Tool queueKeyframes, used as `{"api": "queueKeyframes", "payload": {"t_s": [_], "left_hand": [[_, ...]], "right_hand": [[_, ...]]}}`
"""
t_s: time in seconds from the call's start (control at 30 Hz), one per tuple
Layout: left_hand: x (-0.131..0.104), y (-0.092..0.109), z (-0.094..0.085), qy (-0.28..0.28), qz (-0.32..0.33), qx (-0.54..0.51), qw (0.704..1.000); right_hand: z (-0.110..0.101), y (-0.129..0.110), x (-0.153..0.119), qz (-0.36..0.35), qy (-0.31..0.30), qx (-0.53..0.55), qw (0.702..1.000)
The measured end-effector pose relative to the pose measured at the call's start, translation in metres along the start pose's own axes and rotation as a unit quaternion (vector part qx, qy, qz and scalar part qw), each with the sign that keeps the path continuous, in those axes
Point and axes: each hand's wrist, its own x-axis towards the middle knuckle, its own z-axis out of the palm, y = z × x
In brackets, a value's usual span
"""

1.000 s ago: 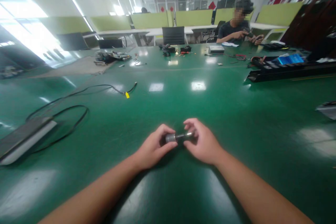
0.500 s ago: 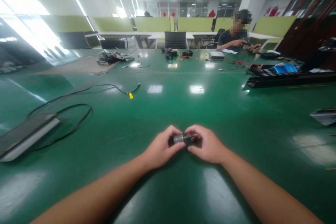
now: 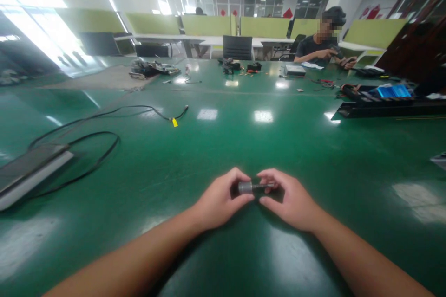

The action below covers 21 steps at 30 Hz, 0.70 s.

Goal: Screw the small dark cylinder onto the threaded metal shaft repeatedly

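A small cylinder (image 3: pixel 245 188), grey at its left part and black toward the right with a thin shaft-like end, lies level between my two hands, low over the green table. My left hand (image 3: pixel 223 199) is closed round the grey part, thumb in front and fingers behind. Around the black, thin end curl the fingers of my right hand (image 3: pixel 294 197), with thumb and forefinger a little apart from the cylinder's body. Some right fingertips seem to touch the thin end. What exactly the cylinder is, blur hides.
At left lies a flat dark device (image 3: pixel 33 167) beside a black cable (image 3: pixel 114 135) with a yellow tag (image 3: pixel 174 122). A long black tray (image 3: pixel 383 109) is at right. Tools and parts (image 3: pixel 228 65) sit at the far edge, where another person (image 3: pixel 315 48) works.
The view has shifted slightly. Both hands and the cylinder sit a bit further right in view. My right hand has drawn a little away from my left, baring more of the black part.
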Motion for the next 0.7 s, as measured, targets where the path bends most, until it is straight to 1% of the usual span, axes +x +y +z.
{"api": "queueKeyframes", "payload": {"t_s": [0.13,0.37,0.57,0.7], "left_hand": [[0.0004,0.0010,-0.0012,-0.009,-0.003,0.009,1.000],[-0.0003,0.0045,-0.0039,-0.019,-0.009,0.011,1.000],[-0.0019,0.0056,-0.0042,-0.012,0.007,0.003,1.000],[-0.0030,0.0065,-0.0047,-0.021,0.020,-0.004,1.000]], "right_hand": [[0.0026,-0.0021,0.0010,0.006,0.008,-0.009,1.000],[0.0041,-0.0053,0.0040,-0.002,0.012,-0.017,1.000],[0.0047,-0.0070,0.0046,-0.026,0.003,-0.026,0.999],[0.0059,-0.0083,0.0045,-0.038,0.001,-0.032,0.999]]}}
